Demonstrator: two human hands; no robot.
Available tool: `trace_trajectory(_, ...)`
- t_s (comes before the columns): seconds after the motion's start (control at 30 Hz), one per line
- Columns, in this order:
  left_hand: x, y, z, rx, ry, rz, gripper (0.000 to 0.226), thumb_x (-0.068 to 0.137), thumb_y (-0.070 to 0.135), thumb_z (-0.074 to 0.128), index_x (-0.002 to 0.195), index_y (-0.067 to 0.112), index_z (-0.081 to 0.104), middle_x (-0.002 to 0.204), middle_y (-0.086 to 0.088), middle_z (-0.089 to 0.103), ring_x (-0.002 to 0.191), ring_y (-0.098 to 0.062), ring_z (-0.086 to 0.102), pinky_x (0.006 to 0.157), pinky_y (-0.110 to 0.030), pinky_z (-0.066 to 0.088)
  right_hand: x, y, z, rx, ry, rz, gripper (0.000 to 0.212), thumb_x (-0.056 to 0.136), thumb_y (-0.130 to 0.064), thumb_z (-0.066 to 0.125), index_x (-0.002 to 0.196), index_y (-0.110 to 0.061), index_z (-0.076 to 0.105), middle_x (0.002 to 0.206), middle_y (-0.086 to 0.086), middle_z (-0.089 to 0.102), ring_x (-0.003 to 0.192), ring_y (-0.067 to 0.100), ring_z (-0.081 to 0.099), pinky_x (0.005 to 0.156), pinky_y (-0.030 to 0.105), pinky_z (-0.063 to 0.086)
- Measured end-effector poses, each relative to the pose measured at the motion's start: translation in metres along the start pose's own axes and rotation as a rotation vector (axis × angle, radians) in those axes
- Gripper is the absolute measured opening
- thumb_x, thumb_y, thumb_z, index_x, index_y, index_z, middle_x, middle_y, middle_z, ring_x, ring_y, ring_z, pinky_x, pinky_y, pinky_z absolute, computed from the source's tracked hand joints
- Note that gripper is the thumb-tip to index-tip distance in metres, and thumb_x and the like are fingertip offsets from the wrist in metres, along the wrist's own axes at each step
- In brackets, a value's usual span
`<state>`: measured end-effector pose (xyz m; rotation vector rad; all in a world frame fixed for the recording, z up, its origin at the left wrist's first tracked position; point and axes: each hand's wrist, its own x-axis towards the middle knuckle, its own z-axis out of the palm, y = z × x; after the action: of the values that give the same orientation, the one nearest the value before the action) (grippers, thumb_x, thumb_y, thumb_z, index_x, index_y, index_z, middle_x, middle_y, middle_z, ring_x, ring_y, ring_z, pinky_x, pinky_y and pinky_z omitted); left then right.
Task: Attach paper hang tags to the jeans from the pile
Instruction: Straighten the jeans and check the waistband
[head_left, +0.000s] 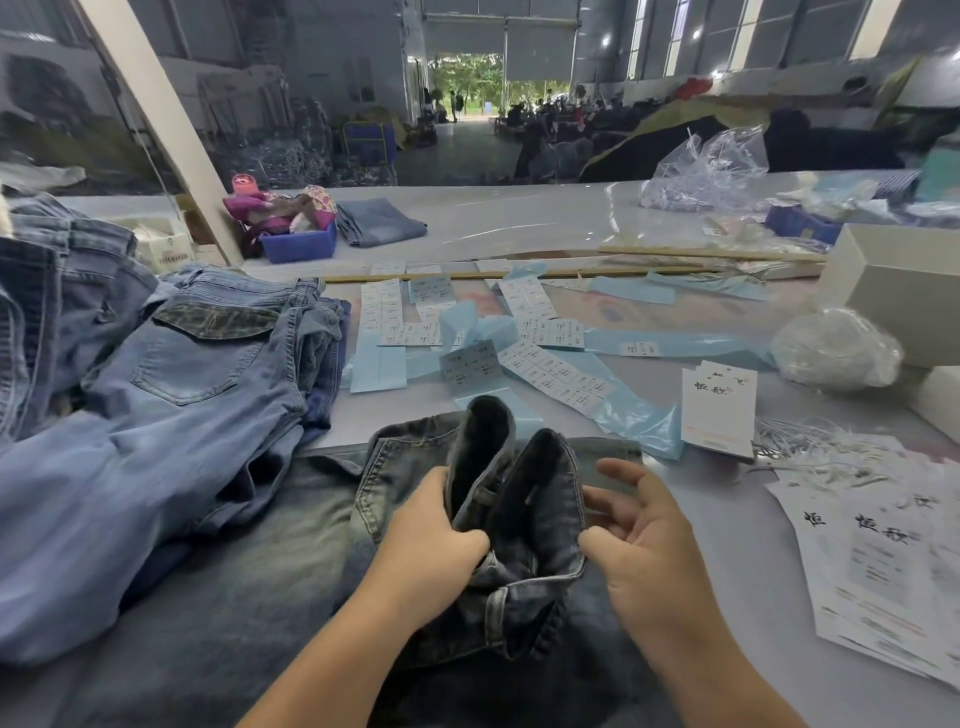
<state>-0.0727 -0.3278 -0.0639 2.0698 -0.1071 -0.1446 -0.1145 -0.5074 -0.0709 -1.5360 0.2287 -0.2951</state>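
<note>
The dark jeans (519, 525) lay on the table (519, 223) straight in front of the person, their waistband lifted and folded open into two upright flaps. The left hand (436, 535) gripped the left flap, fingers curled round the denim edge, while the right hand (639, 525) pinched the right flap's lower edge between thumb and a bent finger, its other fingers spread loose and apart. No tag was in either hand; the hang tags (719, 410) stood in a small stack to the right, near a tangle of white strings (821, 452), with more printed tags (883, 545) fanned out closer by. The pile (171, 364) of lighter jeans sat at left. The likeliest trouble, I judged, was the waistband flopping shut once the right hand let go to reach for a tag, since that pinch looked light and the denim stood only because both hands held it. A reach across could also drag the strings or scatter the fanned tags. The loose label sheets (524, 332) and blue backing strips (675, 343) lay just beyond the jeans, so a shove forward might rumple them under the cloth. Whether a belt loop or buttonhole was exposed, I could not tell.
</note>
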Motion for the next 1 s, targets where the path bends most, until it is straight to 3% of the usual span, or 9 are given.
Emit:
trace_trajectory(0.1,0.000,-0.004,0.001,-0.042,0.051,-0.041,0.047,0.074,0.006,0.062,0.108,0.037,0.050,0.090,0.014,0.068,0.076,0.007,0.062,0.056,-0.005,0.043,0.000,0.002,0.001,-0.017,-0.066,0.045,0.053,0.080,0.020,0.049,0.111,-0.023,0.057,0.093,0.006,0.076,0.089,0.030,0.071,0.085,0.048,0.057)
trace_trajectory(0.17,-0.003,-0.002,0.004,0.041,0.117,-0.023,0.071,0.075,0.007,0.064,0.133,0.037,0.036,0.116,0.018,0.057,0.091,0.009,0.057,0.076,-0.002,0.040,0.001,0.002,0.002,-0.065,-0.093,0.065,0.045,0.083,0.014,0.051,0.106,-0.023,0.062,0.092,0.004,0.076,0.087,0.026,0.072,0.085,0.052,0.057)
trace_trajectory(0.27,-0.008,0.006,0.008,0.378,0.191,0.228,0.104,0.078,0.002,0.063,0.148,0.051,0.004,0.137,0.015,0.021,0.121,-0.006,0.029,0.102,-0.024,0.031,0.004,0.001,0.004,-0.091,-0.103,0.098,0.039,0.084,0.009,0.051,0.103,-0.024,0.063,0.089,0.004,0.075,0.083,0.027,0.072,0.082,0.055,0.057)
trace_trajectory(0.4,-0.004,0.016,0.018,0.662,0.119,0.371,0.022,0.094,0.028,0.052,0.110,0.031,0.066,0.148,0.002,0.035,0.126,-0.022,0.035,0.103,-0.039,0.035,0.006,0.002,0.007,-0.119,-0.087,0.109,0.045,0.081,0.014,0.047,0.102,-0.024,0.060,0.084,0.003,0.073,0.078,0.031,0.070,0.074,0.057,0.057)
trace_trajectory(0.47,0.003,0.019,0.022,0.674,0.034,0.187,0.037,0.096,0.055,0.042,0.095,0.025,0.062,0.140,0.003,0.041,0.120,-0.023,0.039,0.098,-0.042,0.035,0.007,0.002,0.009,-0.117,-0.095,0.108,0.049,0.078,0.017,0.046,0.101,-0.024,0.060,0.082,-0.001,0.073,0.077,0.025,0.070,0.074,0.055,0.059)
trace_trajectory(0.67,0.023,0.024,0.024,0.349,-0.024,0.094,0.032,0.090,0.047,0.061,0.118,0.033,0.059,0.116,0.013,0.056,0.112,-0.017,0.053,0.100,-0.044,0.045,0.008,0.010,0.007,-0.071,-0.014,0.087,0.051,0.074,0.020,0.045,0.094,-0.024,0.060,0.080,0.006,0.070,0.076,0.026,0.069,0.067,0.051,0.059)
trace_trajectory(0.77,0.027,0.020,0.021,0.263,-0.106,0.086,0.017,0.097,0.034,0.055,0.095,0.028,0.071,0.098,0.007,0.068,0.101,-0.016,0.062,0.091,-0.041,0.050,0.011,0.013,0.005,-0.025,-0.020,0.100,0.053,0.073,0.022,0.042,0.094,-0.023,0.061,0.079,0.006,0.071,0.074,0.027,0.069,0.063,0.050,0.057)
trace_trajectory(0.87,0.020,0.011,0.018,-0.257,-0.138,-0.093,0.031,0.096,0.021,0.053,0.069,0.024,0.067,0.079,0.001,0.072,0.076,-0.013,0.067,0.071,-0.031,0.053,0.018,0.017,-0.002,-0.069,-0.026,0.122,0.058,0.074,0.024,0.042,0.099,-0.025,0.060,0.088,0.004,0.071,0.084,0.028,0.069,0.067,0.045,0.060)
trace_trajectory(1.0,0.009,-0.003,0.019,-0.714,-0.126,-0.313,0.026,0.088,0.019,0.051,0.078,0.016,0.075,0.093,-0.017,0.074,0.080,-0.028,0.069,0.074,-0.037,0.054,0.015,0.021,0.006,-0.367,-0.018,-0.058,0.062,0.074,0.018,0.049,0.113,-0.030,0.048,0.108,-0.005,0.059,0.086,0.007,0.060,0.073,0.019,0.051)
